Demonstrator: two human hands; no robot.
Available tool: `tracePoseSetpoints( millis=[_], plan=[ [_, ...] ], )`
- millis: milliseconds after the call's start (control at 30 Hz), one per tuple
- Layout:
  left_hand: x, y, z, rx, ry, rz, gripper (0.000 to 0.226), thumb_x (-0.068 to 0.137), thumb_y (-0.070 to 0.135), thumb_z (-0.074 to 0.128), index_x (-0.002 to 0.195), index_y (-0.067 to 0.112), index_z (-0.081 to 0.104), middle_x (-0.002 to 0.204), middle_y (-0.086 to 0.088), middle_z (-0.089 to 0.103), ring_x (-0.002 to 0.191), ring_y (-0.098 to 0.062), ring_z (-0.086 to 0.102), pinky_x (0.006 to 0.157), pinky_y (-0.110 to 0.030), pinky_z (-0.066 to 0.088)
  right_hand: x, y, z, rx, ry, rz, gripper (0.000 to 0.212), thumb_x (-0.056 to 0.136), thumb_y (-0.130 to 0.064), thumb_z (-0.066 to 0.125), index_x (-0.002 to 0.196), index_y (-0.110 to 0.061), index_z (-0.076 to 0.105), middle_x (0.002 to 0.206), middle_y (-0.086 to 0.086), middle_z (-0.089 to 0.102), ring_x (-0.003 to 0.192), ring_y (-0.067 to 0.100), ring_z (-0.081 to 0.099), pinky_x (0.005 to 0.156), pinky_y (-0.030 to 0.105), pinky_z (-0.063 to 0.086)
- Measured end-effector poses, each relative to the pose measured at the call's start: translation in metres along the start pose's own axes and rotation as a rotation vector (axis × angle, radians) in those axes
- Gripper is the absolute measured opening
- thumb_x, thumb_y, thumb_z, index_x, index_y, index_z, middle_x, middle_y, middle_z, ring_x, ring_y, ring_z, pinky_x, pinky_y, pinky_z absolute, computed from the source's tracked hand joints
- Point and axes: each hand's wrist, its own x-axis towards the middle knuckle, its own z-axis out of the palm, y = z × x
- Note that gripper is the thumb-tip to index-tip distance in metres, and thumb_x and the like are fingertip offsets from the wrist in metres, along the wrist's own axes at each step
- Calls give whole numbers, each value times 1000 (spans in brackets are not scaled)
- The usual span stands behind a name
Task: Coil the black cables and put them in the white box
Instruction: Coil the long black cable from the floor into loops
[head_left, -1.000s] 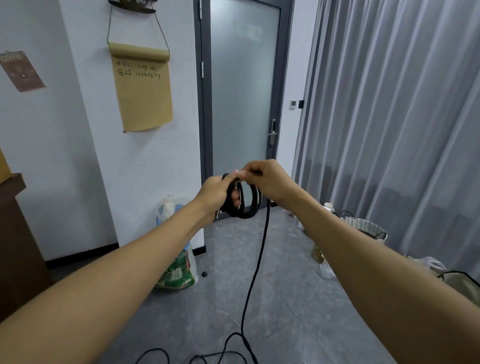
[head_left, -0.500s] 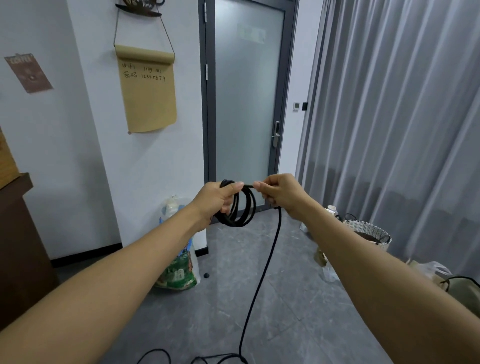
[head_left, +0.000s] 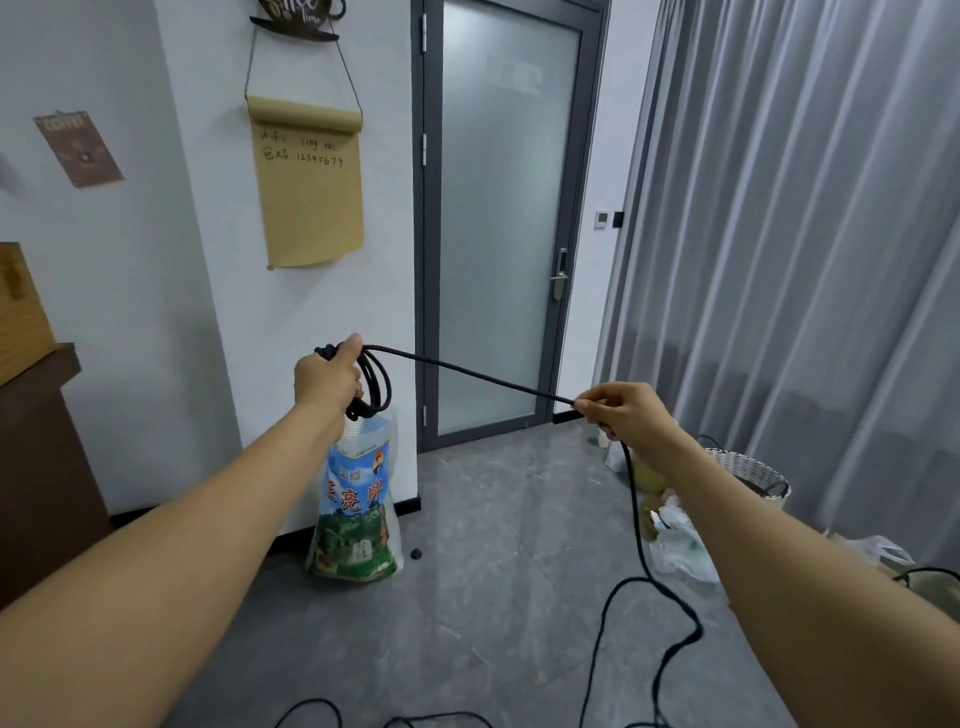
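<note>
Fig.: cable coiling, head view.
Left hand (head_left: 328, 375) grips coiled loops of black cable (head_left: 467, 368); right hand (head_left: 621, 410) pinches taut strand w/ fingertips; slack trails to grey floor (head_left: 493, 597); rice bag (head_left: 357, 512) by wall.

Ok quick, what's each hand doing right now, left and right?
Left hand: closed around the coiled loops of the black cable.
Right hand: pinching the cable's straight run, pulled taut away from the coil.

Both arms are stretched forward, and the hands are well apart. The left hand (head_left: 328, 375) is closed around something, thumb on top. The right hand (head_left: 623, 413), lower, pinches with fingertips (head_left: 584, 404), other fingers curled.
</note>
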Motion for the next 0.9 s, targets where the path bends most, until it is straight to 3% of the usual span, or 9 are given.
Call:
tracePoseSetpoints(
  millis=[67, 167, 267, 367, 467, 567, 700, 800, 900],
  plan=[
    [0, -3, 7, 55, 23, 51, 33, 92, 33, 56, 68, 14, 45, 58, -3, 44, 50, -16, 41, 64, -31, 41, 6, -8, 5, -124, 75, -62, 10, 87, -11, 64, 86, -3, 69, 69, 6, 60, 59, 13, 48, 59, 24, 43],
    [-6, -6, 23, 116, -21, 144, 32, 94, 34, 53, 70, 13, 47, 59, -3, 48, 51, -16, 45, 64, -30, 42, 9, -29, 18, -349, 119, -174, 14, 88, -9, 60, 85, 1, 70, 77, 8, 64, 68, 16, 54, 67, 28, 46],
    [-16, -8, 39, 187, -58, 239, 34, 96, 34, 50, 74, 7, 52, 54, 0, 55, 51, -15, 52, 63, -29, 45, 6, -49, 33, -569, 43, -280, 17, 89, -7, 56, 80, 1, 69, 80, 12, 67, 68, 21, 59, 66, 31, 51],
    [-25, -11, 51, 251, -98, 307, 43, 96, 35, 47, 81, -3, 60, 55, 4, 62, 61, -18, 60, 75, -32, 50, 3, -62, 42, -718, -55, -363, 19, 88, -8, 54, 75, -4, 68, 79, 11, 68, 70, 26, 63, 72, 39, 57],
    [-33, -11, 58, 354, -124, 408, 45, 96, 39, 46, 88, -4, 59, 63, 4, 65, 69, -18, 63, 81, -36, 50, -1, -72, 44, -802, -164, -429, 16, 90, -14, 57, 86, -7, 70, 87, 9, 70, 73, 21, 60, 75, 34, 54],
    [-44, -9, 64, 432, -169, 481, 44, 95, 41, 46, 93, -2, 55, 63, 8, 63, 69, -16, 62, 80, -37, 51, -7, -81, 46, -799, -288, -480, 17, 90, -18, 58, 93, -8, 71, 88, 4, 69, 75, 15, 59, 76, 29, 52],
    [-52, -8, 67, 620, -233, 554, 46, 92, 48, 48, 81, 4, 48, 65, -1, 57, 63, -20, 55, 67, -37, 47, -14, -91, 41, -631, -352, -511, 16, 90, -18, 59, 87, -7, 71, 71, -2, 63, 56, 2, 50, 57, 10, 40],
    [-57, -9, 66, 464, -413, 454, 44, 94, 45, 47, 79, 4, 55, 61, 0, 65, 58, -12, 61, 60, -27, 50, -11, -94, 32, -515, -294, -496, 22, 92, -22, 58, 79, -5, 67, 68, 2, 60, 54, 3, 44, 54, 10, 37],
    [-68, -9, 69, 251, -563, 299, 38, 98, 36, 43, 71, 12, 55, 43, 5, 56, 44, -8, 54, 51, -18, 43, -7, -92, 26, -408, -264, -453, 28, 90, -25, 60, 86, 2, 69, 70, 10, 58, 54, 8, 40, 51, 13, 33]
  ],
)
